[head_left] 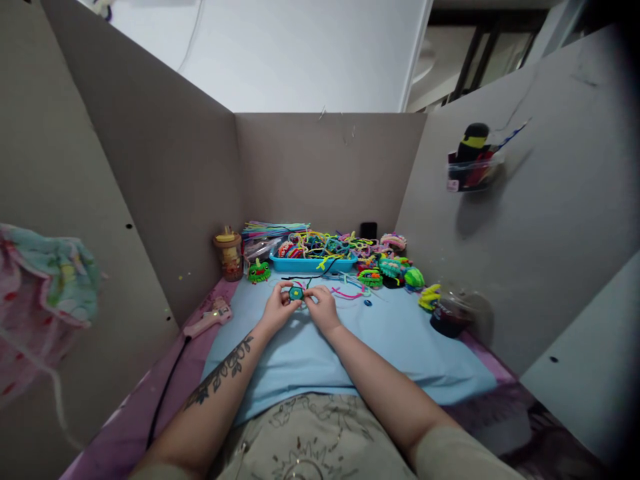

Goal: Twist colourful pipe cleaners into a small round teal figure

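Observation:
My left hand (277, 308) and my right hand (320, 308) meet over a light blue mat (400, 340). Between their pinched fingertips they hold a small round pipe-cleaner piece (296, 293), teal with a yellow-green centre. A dark strand (305, 277) runs from it toward the blue tray (313, 263), which is heaped with colourful pipe cleaners. Finished pipe-cleaner shapes (390, 270) in green, pink and teal lie to the right of the tray. A green one (259, 271) sits left of it.
A pink glue gun (210, 319) with a black cord lies at the left of the mat. A yellow-lidded jar (229, 253) stands at the back left, a dark bowl (450, 319) at the right. Grey cardboard walls (165, 167) enclose the desk. A wall holder (470, 170) carries tools.

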A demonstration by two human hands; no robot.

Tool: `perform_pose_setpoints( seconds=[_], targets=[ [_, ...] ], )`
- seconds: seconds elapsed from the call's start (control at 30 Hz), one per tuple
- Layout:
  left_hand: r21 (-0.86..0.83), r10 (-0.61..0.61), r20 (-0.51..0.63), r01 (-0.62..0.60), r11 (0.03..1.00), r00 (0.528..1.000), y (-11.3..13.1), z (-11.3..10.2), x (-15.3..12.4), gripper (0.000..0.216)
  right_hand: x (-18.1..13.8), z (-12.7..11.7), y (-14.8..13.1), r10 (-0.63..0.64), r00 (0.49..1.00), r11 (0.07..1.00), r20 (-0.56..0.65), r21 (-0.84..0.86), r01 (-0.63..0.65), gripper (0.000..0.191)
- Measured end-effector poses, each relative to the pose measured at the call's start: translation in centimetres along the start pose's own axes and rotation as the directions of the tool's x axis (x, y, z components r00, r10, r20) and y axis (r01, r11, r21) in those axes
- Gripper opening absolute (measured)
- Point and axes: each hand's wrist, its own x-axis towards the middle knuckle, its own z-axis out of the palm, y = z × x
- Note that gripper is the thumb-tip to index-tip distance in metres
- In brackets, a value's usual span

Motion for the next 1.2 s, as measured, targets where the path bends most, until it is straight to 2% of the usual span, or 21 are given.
perform_pose_setpoints(
  seconds=[0.13, 0.27, 0.33, 0.4, 0.5, 0.6, 0.7, 0.87, 1.0, 1.2],
  targets=[
    [0.104, 0.053, -0.009, -0.052, 0.993, 0.999, -0.4, -0.2, 0.0, 0.046, -0.1, 0.2, 0.5, 0.134, 0.989, 0.985, 0.064, 0.098, -0.14, 0.011],
    [0.168, 0.074, -0.002, -0.073, 0.983, 0.997, -0.5, -0.4, -0.1, 0.047, -0.1, 0.7, 1.2, 0.182, 0.972, 0.944, 0.148, 0.25, -0.215, 0.015],
    [0.177, 0.067, -0.004, -0.065, 0.982, 0.998, -0.4, -0.4, -0.2, 0.047, -0.2, 0.7, 1.4, 0.177, 0.968, 0.937, 0.175, 0.272, -0.221, 0.016],
    [0.156, 0.042, -0.008, -0.04, 0.987, 0.999, -0.3, -0.3, -0.1, 0.048, -0.2, 0.6, 1.3, 0.135, 0.975, 0.962, 0.175, 0.212, -0.172, 0.018],
    [0.08, -0.019, -0.01, 0.02, 0.997, 1.0, -0.1, -0.3, 0.0, 0.051, -0.3, 0.2, 0.8, 0.028, 0.987, 0.999, 0.159, 0.017, -0.031, 0.021],
    [-0.004, -0.065, 0.024, 0.065, 0.998, 0.998, -0.1, -0.4, 0.1, 0.054, -0.3, -0.2, 0.3, -0.069, 0.98, 0.98, 0.187, -0.169, 0.102, 0.021],
    [-0.06, -0.087, 0.055, 0.091, 0.994, 0.995, -0.4, -0.5, 0.2, 0.056, -0.2, -0.4, 0.0, -0.106, 0.966, 0.954, 0.235, -0.251, 0.165, 0.018],
    [-0.101, -0.1, 0.106, 0.111, 0.989, 0.989, -0.9, -0.7, 0.3, 0.057, -0.1, -0.4, 0.2, -0.088, 0.953, 0.934, 0.289, -0.308, 0.179, 0.02],
    [-0.107, -0.081, 0.126, 0.095, 0.99, 0.989, -1.1, -0.7, 0.3, 0.054, 0.0, -0.5, 0.4, -0.083, 0.938, 0.943, 0.335, -0.277, 0.182, 0.025],
    [0.043, 0.008, 0.062, -0.01, 0.999, 0.998, -1.4, -0.8, 0.3, 0.044, 0.0, -0.6, 0.8, -0.109, 0.931, 0.972, 0.349, -0.157, 0.173, 0.028]
  ],
)
